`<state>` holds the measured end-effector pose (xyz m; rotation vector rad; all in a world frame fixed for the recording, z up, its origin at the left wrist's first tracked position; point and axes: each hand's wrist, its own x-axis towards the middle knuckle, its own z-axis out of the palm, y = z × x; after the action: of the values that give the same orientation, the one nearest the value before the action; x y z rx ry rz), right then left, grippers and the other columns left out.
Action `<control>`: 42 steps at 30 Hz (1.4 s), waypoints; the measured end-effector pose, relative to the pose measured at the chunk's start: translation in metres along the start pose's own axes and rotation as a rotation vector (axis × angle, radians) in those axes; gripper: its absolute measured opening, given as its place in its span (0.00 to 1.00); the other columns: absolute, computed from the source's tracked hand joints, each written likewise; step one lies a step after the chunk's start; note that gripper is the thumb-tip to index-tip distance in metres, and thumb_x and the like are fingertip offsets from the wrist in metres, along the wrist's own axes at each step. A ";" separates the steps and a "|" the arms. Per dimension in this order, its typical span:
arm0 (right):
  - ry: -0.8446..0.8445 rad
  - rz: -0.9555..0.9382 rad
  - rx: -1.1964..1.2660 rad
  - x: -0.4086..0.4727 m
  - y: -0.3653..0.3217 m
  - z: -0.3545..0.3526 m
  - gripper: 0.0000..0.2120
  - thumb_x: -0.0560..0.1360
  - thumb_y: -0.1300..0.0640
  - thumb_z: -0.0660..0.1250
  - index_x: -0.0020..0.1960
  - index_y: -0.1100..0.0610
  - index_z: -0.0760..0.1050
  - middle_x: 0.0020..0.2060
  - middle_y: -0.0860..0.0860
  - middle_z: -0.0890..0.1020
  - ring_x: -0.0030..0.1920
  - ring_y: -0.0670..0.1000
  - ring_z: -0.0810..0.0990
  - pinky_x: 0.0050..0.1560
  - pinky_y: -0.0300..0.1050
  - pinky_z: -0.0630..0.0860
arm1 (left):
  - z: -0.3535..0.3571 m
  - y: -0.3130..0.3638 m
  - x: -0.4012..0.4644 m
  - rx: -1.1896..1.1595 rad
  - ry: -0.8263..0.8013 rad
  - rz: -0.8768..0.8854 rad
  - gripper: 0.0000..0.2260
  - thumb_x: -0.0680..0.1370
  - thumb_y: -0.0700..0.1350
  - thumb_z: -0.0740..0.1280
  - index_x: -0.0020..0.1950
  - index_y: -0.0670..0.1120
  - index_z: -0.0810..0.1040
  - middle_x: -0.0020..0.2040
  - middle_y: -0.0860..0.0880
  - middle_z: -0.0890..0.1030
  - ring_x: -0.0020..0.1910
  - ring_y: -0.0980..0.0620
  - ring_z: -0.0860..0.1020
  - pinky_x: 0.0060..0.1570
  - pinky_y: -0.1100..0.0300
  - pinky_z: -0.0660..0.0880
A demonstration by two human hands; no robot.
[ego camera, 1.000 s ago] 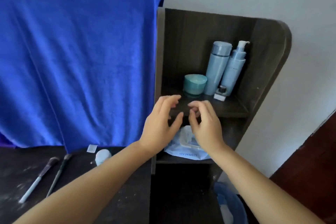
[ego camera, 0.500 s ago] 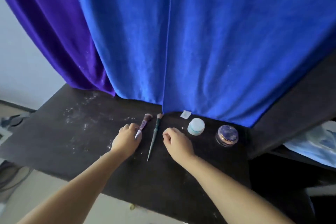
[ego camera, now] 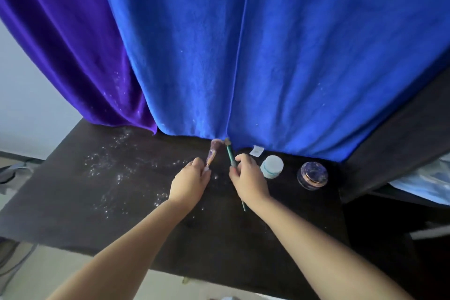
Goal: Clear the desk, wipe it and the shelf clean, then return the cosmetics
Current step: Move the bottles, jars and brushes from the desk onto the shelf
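On the dark desk (ego camera: 73, 192), dusted with white powder, my left hand (ego camera: 188, 182) closes on the handle of a fluffy pink-tipped makeup brush (ego camera: 212, 152). My right hand (ego camera: 248, 179) grips a thin green-handled brush (ego camera: 230, 153), whose tail sticks out below my wrist. A small white-capped jar (ego camera: 271, 166) and a purple glittery jar (ego camera: 312, 175) stand just right of my right hand.
A blue cloth (ego camera: 267, 56) and a purple cloth (ego camera: 60, 44) hang behind the desk, their hems touching it. A small white tag (ego camera: 256, 150) lies by the hem. The dark shelf side (ego camera: 401, 143) rises at right, with a pale blue packet (ego camera: 423, 182) on a shelf.
The view swung from the shelf down to the desk. Both hands left the shelf, reached the two brushes and closed on them, tilting their tips up toward the blue cloth.
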<state>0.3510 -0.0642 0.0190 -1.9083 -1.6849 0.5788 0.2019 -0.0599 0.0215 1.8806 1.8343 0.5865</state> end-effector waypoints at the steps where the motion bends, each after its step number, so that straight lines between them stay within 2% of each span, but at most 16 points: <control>1: 0.053 -0.019 0.052 -0.003 -0.001 -0.017 0.09 0.74 0.57 0.64 0.53 0.58 0.71 0.44 0.54 0.77 0.46 0.57 0.77 0.46 0.54 0.74 | -0.007 0.014 -0.002 -0.067 0.036 0.052 0.08 0.77 0.47 0.62 0.41 0.45 0.67 0.37 0.48 0.73 0.41 0.41 0.75 0.37 0.53 0.67; 4: 0.250 -0.102 0.151 -0.016 0.001 -0.081 0.09 0.73 0.58 0.66 0.52 0.57 0.73 0.36 0.45 0.72 0.38 0.51 0.74 0.44 0.53 0.73 | -0.024 0.070 -0.008 -0.261 0.119 0.181 0.09 0.76 0.46 0.65 0.38 0.46 0.69 0.31 0.50 0.73 0.33 0.47 0.72 0.36 0.52 0.69; 6: 0.382 -0.154 0.187 -0.030 0.006 -0.131 0.10 0.72 0.57 0.67 0.53 0.55 0.73 0.37 0.42 0.72 0.36 0.46 0.73 0.44 0.49 0.73 | -0.032 0.116 -0.014 -0.352 0.149 0.295 0.07 0.75 0.46 0.66 0.39 0.48 0.70 0.31 0.50 0.75 0.32 0.52 0.72 0.35 0.59 0.69; 9: 0.561 -0.255 0.181 -0.057 0.025 -0.209 0.10 0.71 0.50 0.63 0.53 0.47 0.71 0.38 0.41 0.72 0.36 0.46 0.74 0.41 0.41 0.73 | -0.039 0.193 -0.030 -0.446 0.187 0.492 0.07 0.75 0.46 0.67 0.40 0.54 0.69 0.33 0.54 0.75 0.34 0.57 0.73 0.35 0.66 0.68; 11: 0.694 -0.306 0.158 -0.074 0.041 -0.260 0.10 0.71 0.50 0.61 0.53 0.46 0.70 0.38 0.43 0.72 0.35 0.46 0.74 0.40 0.38 0.72 | -0.037 0.244 -0.044 -0.468 0.213 0.622 0.07 0.74 0.49 0.67 0.41 0.55 0.69 0.33 0.58 0.75 0.36 0.62 0.72 0.36 0.67 0.68; 15: 0.920 -0.305 0.140 -0.096 0.082 -0.347 0.11 0.72 0.56 0.65 0.54 0.55 0.73 0.38 0.51 0.74 0.35 0.50 0.73 0.40 0.33 0.70 | -0.017 0.331 -0.074 -0.431 0.222 0.823 0.04 0.73 0.53 0.64 0.42 0.55 0.70 0.32 0.61 0.71 0.34 0.65 0.69 0.34 0.68 0.65; 18: 0.864 -0.225 0.158 -0.093 0.113 -0.394 0.10 0.73 0.61 0.67 0.54 0.56 0.73 0.36 0.48 0.75 0.36 0.46 0.74 0.38 0.30 0.70 | 0.004 0.384 -0.089 -0.317 0.178 0.900 0.05 0.76 0.49 0.64 0.50 0.52 0.72 0.35 0.59 0.71 0.35 0.59 0.70 0.32 0.65 0.65; 20: 0.775 -0.158 0.145 -0.080 0.128 -0.409 0.09 0.73 0.60 0.67 0.54 0.54 0.74 0.35 0.44 0.75 0.34 0.43 0.74 0.38 0.32 0.70 | 0.018 0.410 -0.089 -0.194 0.168 0.845 0.11 0.78 0.48 0.61 0.59 0.50 0.70 0.42 0.54 0.76 0.37 0.52 0.74 0.33 0.57 0.68; 22: 0.675 -0.125 0.117 -0.064 0.140 -0.416 0.09 0.74 0.57 0.66 0.54 0.55 0.74 0.35 0.46 0.75 0.35 0.44 0.74 0.39 0.38 0.71 | 0.030 0.434 -0.086 0.026 0.242 0.807 0.18 0.77 0.43 0.60 0.67 0.48 0.66 0.46 0.47 0.79 0.36 0.42 0.78 0.27 0.56 0.66; 24: 0.569 -0.129 0.083 -0.047 0.148 -0.417 0.09 0.74 0.56 0.66 0.53 0.56 0.75 0.36 0.49 0.76 0.36 0.48 0.75 0.39 0.40 0.69 | 0.037 0.453 -0.082 0.336 0.283 0.704 0.23 0.77 0.39 0.59 0.72 0.44 0.58 0.51 0.45 0.79 0.42 0.42 0.80 0.29 0.56 0.66; 27: 0.464 -0.151 0.049 -0.028 0.151 -0.418 0.10 0.74 0.56 0.67 0.53 0.59 0.75 0.35 0.51 0.77 0.38 0.50 0.76 0.40 0.42 0.70 | 0.041 0.478 -0.075 0.617 0.189 0.526 0.21 0.76 0.35 0.58 0.69 0.38 0.60 0.57 0.43 0.77 0.54 0.43 0.78 0.39 0.55 0.70; 31: 0.379 -0.137 -0.126 -0.011 0.148 -0.421 0.11 0.75 0.57 0.64 0.54 0.62 0.74 0.46 0.60 0.79 0.47 0.59 0.78 0.43 0.49 0.74 | 0.042 0.501 -0.066 0.819 0.095 0.470 0.12 0.76 0.35 0.60 0.58 0.41 0.74 0.56 0.45 0.78 0.54 0.45 0.77 0.38 0.57 0.67; 36: 0.372 -0.170 -0.263 -0.007 0.150 -0.418 0.11 0.76 0.57 0.62 0.54 0.63 0.72 0.50 0.62 0.78 0.50 0.62 0.77 0.41 0.48 0.70 | 0.047 0.507 -0.054 0.892 0.026 0.395 0.12 0.77 0.37 0.59 0.59 0.41 0.74 0.58 0.45 0.77 0.55 0.47 0.77 0.39 0.58 0.68; 38: 0.379 -0.164 -0.177 -0.011 0.151 -0.421 0.13 0.75 0.54 0.64 0.54 0.62 0.73 0.48 0.60 0.78 0.48 0.60 0.77 0.42 0.49 0.72 | 0.047 0.505 -0.057 0.881 0.075 0.400 0.14 0.77 0.38 0.60 0.63 0.39 0.70 0.61 0.42 0.73 0.55 0.46 0.76 0.39 0.58 0.68; 40: 0.426 -0.156 -0.066 -0.020 0.154 -0.427 0.11 0.75 0.53 0.65 0.52 0.60 0.75 0.43 0.57 0.79 0.44 0.56 0.78 0.42 0.46 0.72 | 0.040 0.496 -0.069 0.835 0.204 0.464 0.17 0.78 0.41 0.61 0.65 0.39 0.65 0.60 0.42 0.73 0.52 0.45 0.78 0.33 0.58 0.67; 42: 0.497 -0.182 0.011 -0.036 0.156 -0.433 0.06 0.75 0.55 0.64 0.47 0.57 0.76 0.39 0.53 0.77 0.38 0.50 0.76 0.40 0.42 0.72 | 0.026 0.473 -0.084 0.697 0.416 0.608 0.11 0.76 0.46 0.64 0.56 0.45 0.71 0.48 0.47 0.78 0.38 0.47 0.80 0.22 0.62 0.56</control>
<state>0.7383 -0.1583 0.2527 -1.6874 -1.4949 0.0325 0.5978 -0.1533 0.2786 3.0329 1.8390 0.6084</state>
